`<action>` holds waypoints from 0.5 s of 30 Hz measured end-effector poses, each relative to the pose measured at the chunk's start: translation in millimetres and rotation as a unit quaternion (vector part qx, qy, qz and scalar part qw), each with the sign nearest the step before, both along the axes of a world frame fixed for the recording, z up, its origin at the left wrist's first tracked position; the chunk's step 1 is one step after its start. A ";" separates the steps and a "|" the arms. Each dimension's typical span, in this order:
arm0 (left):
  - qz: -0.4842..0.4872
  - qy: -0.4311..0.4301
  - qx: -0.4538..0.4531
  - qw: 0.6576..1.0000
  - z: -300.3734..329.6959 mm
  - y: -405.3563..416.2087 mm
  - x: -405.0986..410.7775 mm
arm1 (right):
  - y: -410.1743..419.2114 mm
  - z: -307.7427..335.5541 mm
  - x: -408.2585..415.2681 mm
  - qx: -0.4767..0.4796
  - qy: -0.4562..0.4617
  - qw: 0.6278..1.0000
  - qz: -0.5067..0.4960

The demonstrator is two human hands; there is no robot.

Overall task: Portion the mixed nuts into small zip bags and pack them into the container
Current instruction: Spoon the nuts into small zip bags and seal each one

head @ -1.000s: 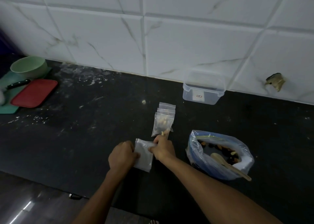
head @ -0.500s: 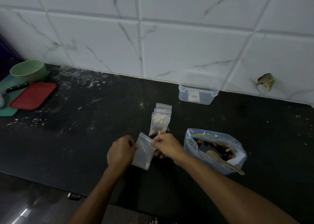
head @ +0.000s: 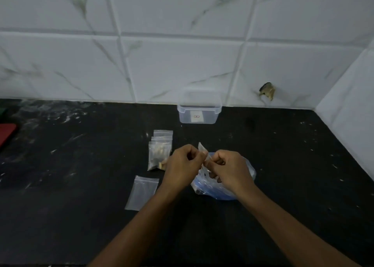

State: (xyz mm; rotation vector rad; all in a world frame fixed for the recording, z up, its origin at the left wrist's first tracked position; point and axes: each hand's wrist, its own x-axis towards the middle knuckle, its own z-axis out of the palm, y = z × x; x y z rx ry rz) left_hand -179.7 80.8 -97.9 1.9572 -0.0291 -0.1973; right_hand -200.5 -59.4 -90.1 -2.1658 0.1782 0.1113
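My left hand (head: 183,166) and my right hand (head: 229,168) both pinch the top of a small clear zip bag (head: 203,149), held up over the large blue-tinted bag of mixed nuts (head: 218,189). My hands hide most of the large bag and its contents. Another small empty zip bag (head: 142,192) lies flat on the counter to the left. Behind it sits a row of several filled small zip bags (head: 158,152). The clear plastic container (head: 199,112) stands open at the wall.
The black counter (head: 81,185) carries white dust smears. A red tray (head: 6,134) shows at the left edge. The tiled wall (head: 182,54) runs behind, with a side wall (head: 352,114) closing the right corner.
Both hands lifted a small zip bag and carried it right, over the large nut bag. One empty small bag now lies on the counter. The camera view shifted right.
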 end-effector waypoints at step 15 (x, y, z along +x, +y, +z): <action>-0.110 -0.043 0.230 0.966 9.1 -24.4 10.0 | -45.9 6.9 -4.0 -0.178 -0.013 0.983 -0.033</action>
